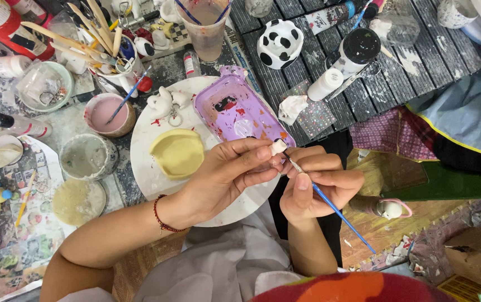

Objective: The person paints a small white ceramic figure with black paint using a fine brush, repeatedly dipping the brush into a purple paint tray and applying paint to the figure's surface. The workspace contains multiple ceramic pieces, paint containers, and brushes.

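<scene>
While left hand point(226, 173) pinches figurine point(278, 147), brush point(330, 204) points up-left; right hand point(318, 187) holds it.

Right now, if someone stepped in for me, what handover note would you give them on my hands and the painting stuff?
Left hand: pinches a small white figurine at its fingertips.
Right hand: holds a blue-handled brush, tip at the figurine.
Nearby: purple palette tray and yellow piece on the round white board; pink paint cup to the left.
Done: the figurine looks mostly unpainted.
Left: judging by that, most of the painting.
</scene>
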